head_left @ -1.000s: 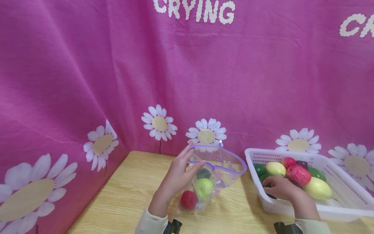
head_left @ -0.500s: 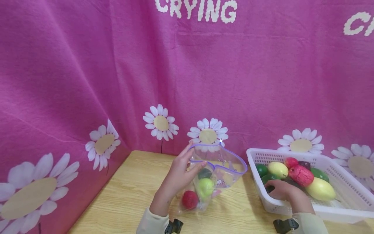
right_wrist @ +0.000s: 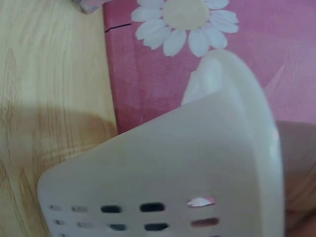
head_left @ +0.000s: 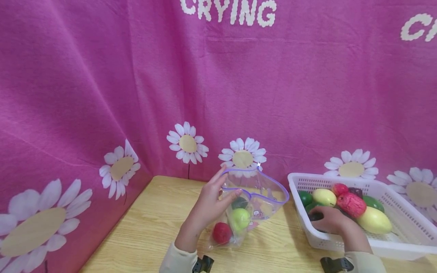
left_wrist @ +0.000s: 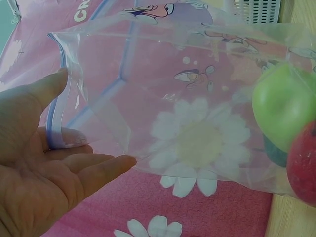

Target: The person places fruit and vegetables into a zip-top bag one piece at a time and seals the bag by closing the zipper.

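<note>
My left hand [head_left: 209, 201] holds the purple-edged mouth of a clear zip bag [head_left: 264, 191], thumb on the near rim and fingers at the far one, so the mouth gapes. Inside the bag lie a green apple [head_left: 240, 218], a red fruit [head_left: 222, 232] and a dark green fruit [head_left: 240, 203]. The left wrist view shows the thumb against the bag's rim [left_wrist: 58, 118]. My right hand [head_left: 327, 220] reaches into a white basket [head_left: 327, 242], its fingers curled around a dark fruit [head_left: 315, 216] that is mostly hidden. In the right wrist view, the basket wall covers most of that hand.
Beside the right hand, the basket holds a yellow fruit [head_left: 324, 197], a larger yellow mango-like fruit [head_left: 373, 220], a wrinkled red fruit [head_left: 351, 204] and several green and dark ones. A pink daisy-printed cloth [head_left: 218, 94] hangs behind the wooden table [head_left: 136, 227].
In the basket, my right hand dips slightly, then shifts a little left and up, with the dark fruit showing between thumb and fingers. The left hand and bag stay nearly still.
</note>
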The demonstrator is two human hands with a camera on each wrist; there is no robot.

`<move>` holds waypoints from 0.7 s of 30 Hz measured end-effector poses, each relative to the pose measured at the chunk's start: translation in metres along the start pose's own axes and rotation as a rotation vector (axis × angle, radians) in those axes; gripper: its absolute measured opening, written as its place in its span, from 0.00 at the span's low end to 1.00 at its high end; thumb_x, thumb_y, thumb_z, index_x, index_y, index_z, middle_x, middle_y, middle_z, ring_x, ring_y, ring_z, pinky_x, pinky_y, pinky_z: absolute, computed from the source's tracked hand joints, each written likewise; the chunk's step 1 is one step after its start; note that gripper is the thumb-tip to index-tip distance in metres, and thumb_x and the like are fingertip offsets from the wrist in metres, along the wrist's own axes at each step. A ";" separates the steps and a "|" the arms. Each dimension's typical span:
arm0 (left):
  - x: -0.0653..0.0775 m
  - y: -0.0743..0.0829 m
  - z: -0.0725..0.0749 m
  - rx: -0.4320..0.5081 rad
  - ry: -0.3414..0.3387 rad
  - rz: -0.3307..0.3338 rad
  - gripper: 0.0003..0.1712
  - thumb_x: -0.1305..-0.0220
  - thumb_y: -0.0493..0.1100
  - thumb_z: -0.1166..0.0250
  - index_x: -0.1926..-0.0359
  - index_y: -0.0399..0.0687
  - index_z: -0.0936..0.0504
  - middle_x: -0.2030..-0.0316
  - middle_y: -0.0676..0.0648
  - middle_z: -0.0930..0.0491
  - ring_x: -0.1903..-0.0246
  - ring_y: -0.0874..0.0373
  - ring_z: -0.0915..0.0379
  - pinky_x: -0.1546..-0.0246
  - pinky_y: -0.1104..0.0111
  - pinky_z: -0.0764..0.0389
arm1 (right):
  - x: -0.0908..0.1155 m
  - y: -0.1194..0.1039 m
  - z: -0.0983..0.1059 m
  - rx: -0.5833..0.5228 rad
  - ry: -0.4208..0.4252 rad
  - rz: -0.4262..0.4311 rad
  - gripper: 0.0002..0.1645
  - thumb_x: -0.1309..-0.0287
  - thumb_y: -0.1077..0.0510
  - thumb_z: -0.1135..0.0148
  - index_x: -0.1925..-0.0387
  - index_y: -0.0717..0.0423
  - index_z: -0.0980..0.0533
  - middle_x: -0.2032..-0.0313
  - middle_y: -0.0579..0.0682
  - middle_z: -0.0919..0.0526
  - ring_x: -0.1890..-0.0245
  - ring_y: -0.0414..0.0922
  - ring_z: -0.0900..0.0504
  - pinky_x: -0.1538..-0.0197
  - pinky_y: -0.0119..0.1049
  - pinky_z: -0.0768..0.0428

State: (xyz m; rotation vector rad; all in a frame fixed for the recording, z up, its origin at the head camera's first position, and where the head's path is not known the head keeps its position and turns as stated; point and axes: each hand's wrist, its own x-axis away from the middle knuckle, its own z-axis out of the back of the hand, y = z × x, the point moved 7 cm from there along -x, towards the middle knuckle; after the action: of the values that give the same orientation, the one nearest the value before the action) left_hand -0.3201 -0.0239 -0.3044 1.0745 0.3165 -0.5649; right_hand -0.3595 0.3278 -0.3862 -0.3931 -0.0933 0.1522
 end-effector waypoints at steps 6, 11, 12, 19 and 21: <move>0.000 -0.003 -0.001 0.003 -0.008 0.026 0.35 0.33 0.51 0.31 0.29 0.44 0.27 0.22 0.47 0.44 0.28 0.43 0.39 0.42 0.49 0.23 | 0.008 -0.003 0.011 -0.120 0.055 -0.045 0.29 0.44 0.54 0.28 0.45 0.66 0.24 0.53 0.72 0.22 0.60 0.60 0.20 0.66 0.48 0.16; 0.000 -0.003 0.001 -0.007 0.000 0.026 0.33 0.33 0.51 0.31 0.31 0.45 0.26 0.23 0.48 0.41 0.29 0.44 0.38 0.42 0.50 0.23 | 0.014 -0.015 0.034 -0.077 0.259 0.032 0.35 0.44 0.54 0.27 0.40 0.68 0.28 0.49 0.77 0.23 0.53 0.72 0.21 0.55 0.63 0.20; 0.000 -0.003 0.001 -0.010 0.003 0.019 0.32 0.32 0.51 0.31 0.31 0.44 0.25 0.23 0.47 0.41 0.29 0.44 0.37 0.42 0.50 0.22 | 0.016 -0.019 0.038 -0.070 0.310 0.056 0.36 0.45 0.54 0.27 0.39 0.68 0.29 0.49 0.78 0.23 0.53 0.72 0.21 0.53 0.65 0.21; 0.000 -0.002 0.003 -0.005 0.010 0.010 0.32 0.33 0.50 0.30 0.32 0.43 0.25 0.24 0.47 0.39 0.30 0.44 0.36 0.42 0.49 0.23 | 0.030 -0.044 0.060 -0.178 0.507 0.136 0.41 0.45 0.56 0.26 0.33 0.65 0.33 0.43 0.78 0.26 0.55 0.67 0.18 0.58 0.52 0.21; 0.000 -0.002 0.002 -0.006 0.006 0.010 0.34 0.33 0.50 0.31 0.31 0.44 0.27 0.24 0.47 0.40 0.30 0.44 0.36 0.42 0.50 0.23 | 0.035 -0.056 0.068 -0.209 0.567 0.181 0.42 0.46 0.57 0.25 0.33 0.63 0.32 0.42 0.75 0.25 0.55 0.61 0.16 0.59 0.42 0.21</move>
State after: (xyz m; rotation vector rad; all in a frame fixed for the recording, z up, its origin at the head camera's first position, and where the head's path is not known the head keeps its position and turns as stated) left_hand -0.3215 -0.0265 -0.3051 1.0712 0.3175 -0.5514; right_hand -0.3256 0.3078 -0.3001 -0.6405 0.4894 0.2049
